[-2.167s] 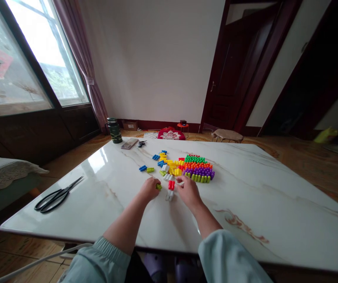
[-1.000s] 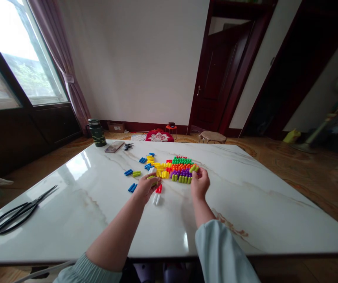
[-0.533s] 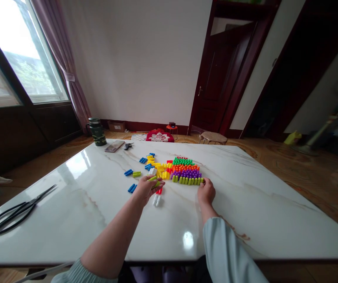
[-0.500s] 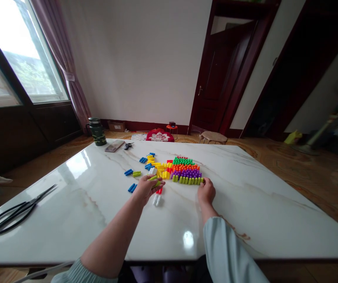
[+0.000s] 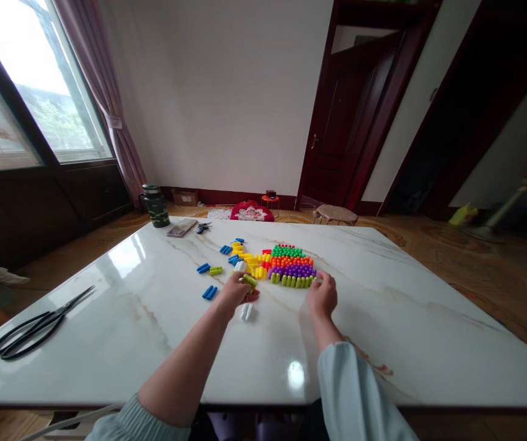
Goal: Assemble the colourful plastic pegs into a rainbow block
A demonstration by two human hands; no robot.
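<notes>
A block of joined plastic pegs point(image 5: 291, 264) lies mid-table in rows of green, orange, purple and lime. My right hand point(image 5: 323, 295) rests at the right end of the lime row, fingers curled against it. My left hand point(image 5: 237, 290) is closed on a lime-green peg point(image 5: 249, 280), just left of the block. Loose yellow pegs point(image 5: 250, 263), blue pegs point(image 5: 209, 292) and white pegs point(image 5: 246, 312) lie around my left hand.
Black scissors point(image 5: 34, 323) lie near the table's left edge. A green flask point(image 5: 155, 205), a phone point(image 5: 181, 228) and keys point(image 5: 203, 227) sit at the far left corner of the white marble table point(image 5: 405, 331). A stool point(image 5: 334, 213) stands beyond.
My right hand carried a piece to the block's right end and now stays against the lime row. My left hand has lifted the lime peg slightly and covers the red pegs.
</notes>
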